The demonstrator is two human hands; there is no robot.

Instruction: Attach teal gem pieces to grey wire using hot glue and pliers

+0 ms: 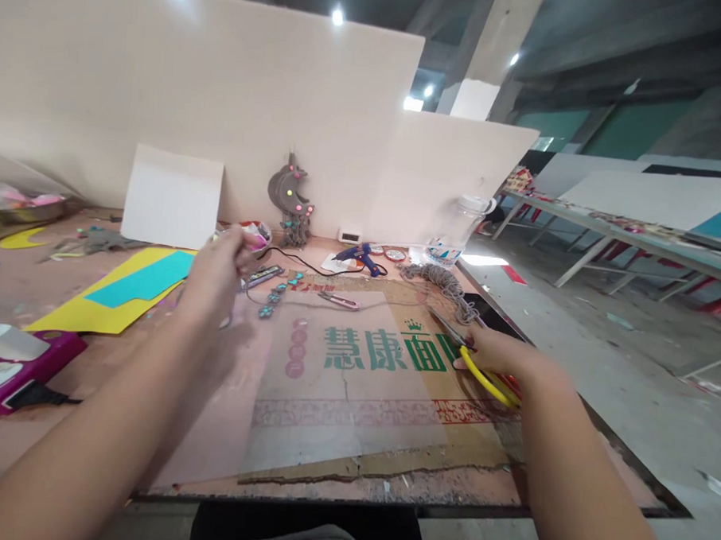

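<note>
Now, left hand point(222, 265): raised over the counter point(7, 290), our fingers pinched together on what looks like the loose end of the grey string.
Right hand point(492, 350): near the counter's right edge, our fingers grip the scissors point(485, 380) by the yellow handles, blades aimed away and leftward.
Grey string point(446, 286): bundled toward the far right corner, a strand running left across the printed cardboard point(341, 444).
Snips point(338, 301): between our hands.
Glue gun point(366, 260): near the far edge.
</note>
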